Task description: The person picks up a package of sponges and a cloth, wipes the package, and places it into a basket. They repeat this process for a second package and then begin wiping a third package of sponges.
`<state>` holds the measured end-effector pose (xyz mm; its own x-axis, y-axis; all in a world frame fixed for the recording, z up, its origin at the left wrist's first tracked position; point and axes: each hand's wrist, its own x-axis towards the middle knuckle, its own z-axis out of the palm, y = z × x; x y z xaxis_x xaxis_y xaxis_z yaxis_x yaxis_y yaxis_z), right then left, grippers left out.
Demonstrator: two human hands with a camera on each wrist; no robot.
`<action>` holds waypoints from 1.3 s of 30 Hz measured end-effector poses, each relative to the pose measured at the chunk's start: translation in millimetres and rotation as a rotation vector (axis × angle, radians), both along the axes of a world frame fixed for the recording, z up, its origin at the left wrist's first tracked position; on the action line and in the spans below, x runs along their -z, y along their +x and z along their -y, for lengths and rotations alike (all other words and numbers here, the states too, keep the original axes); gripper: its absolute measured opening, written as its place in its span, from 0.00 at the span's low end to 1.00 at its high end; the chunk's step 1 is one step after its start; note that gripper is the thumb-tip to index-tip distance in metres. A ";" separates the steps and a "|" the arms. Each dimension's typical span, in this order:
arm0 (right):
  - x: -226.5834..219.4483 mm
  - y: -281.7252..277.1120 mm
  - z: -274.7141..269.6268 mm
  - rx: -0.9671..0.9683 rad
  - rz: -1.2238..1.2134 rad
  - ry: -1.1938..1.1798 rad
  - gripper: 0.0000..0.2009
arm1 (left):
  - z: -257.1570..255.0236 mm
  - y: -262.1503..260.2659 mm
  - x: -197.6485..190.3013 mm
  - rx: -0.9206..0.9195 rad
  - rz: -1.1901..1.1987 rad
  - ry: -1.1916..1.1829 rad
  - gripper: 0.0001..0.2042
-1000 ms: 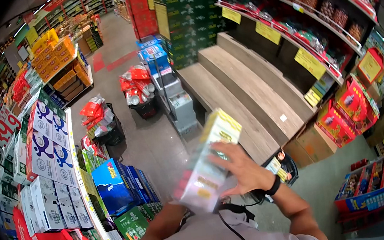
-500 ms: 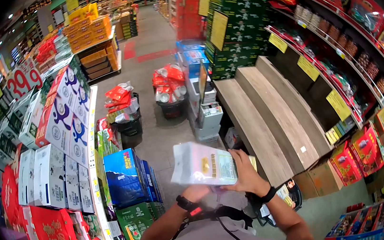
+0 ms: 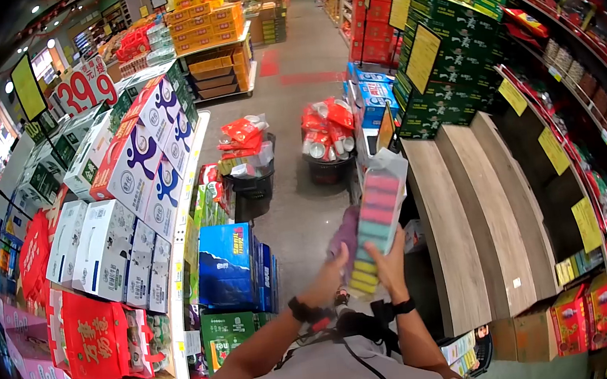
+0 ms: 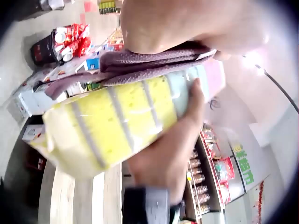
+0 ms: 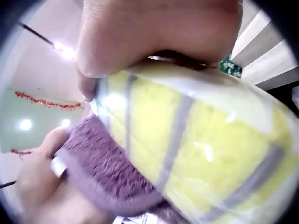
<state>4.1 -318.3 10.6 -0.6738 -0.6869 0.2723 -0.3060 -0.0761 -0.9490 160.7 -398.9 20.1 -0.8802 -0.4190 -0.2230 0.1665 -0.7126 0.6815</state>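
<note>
A long clear-wrapped pack of sponges [image 3: 378,214], banded pink, green and yellow, stands tilted in front of the body in the head view. My right hand [image 3: 391,269] grips its lower part from the right, thumb on the near side. A folded purple cloth [image 3: 347,231] is held in my left hand [image 3: 333,267], against the pack's left side. From the left wrist, the cloth [image 4: 154,65] lies along the yellow sponges [image 4: 117,121]. The right wrist view has the cloth [image 5: 107,163] bunched in the left fingers, beside the wrapped sponges [image 5: 163,121].
Wooden stepped shelving [image 3: 467,222] runs along the right. Stacked milk cartons [image 3: 141,164] and a blue box [image 3: 225,263] line the left. Two black baskets with red packets, one a black basket [image 3: 252,187], stand on the aisle floor [image 3: 301,228]. Green boxes [image 3: 446,58] rise behind the shelving.
The pack has turned from its printed side to its striped sponge side and shifted right. My left hand, mostly hidden before, now shows with the purple cloth. The head view has swung left.
</note>
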 end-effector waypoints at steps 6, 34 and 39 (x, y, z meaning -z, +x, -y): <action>-38.5 -3.3 58.8 -0.089 -0.426 -0.014 0.49 | 88.1 -37.3 20.5 -0.181 -0.094 -0.374 0.23; -73.5 -193.9 195.5 0.192 -0.472 0.067 0.49 | 313.2 -289.1 7.4 0.110 -0.339 -1.196 0.22; -110.8 -204.1 243.4 0.377 -0.413 -0.002 0.49 | 287.6 -311.5 -10.6 0.518 -0.350 -0.016 0.25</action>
<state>-200.0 -561.7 121.4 -0.7095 -0.4186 0.5669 -0.6589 0.1091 -0.7442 -150.8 -686.6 30.7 -0.9898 0.0809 0.1176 0.0171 -0.7509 0.6601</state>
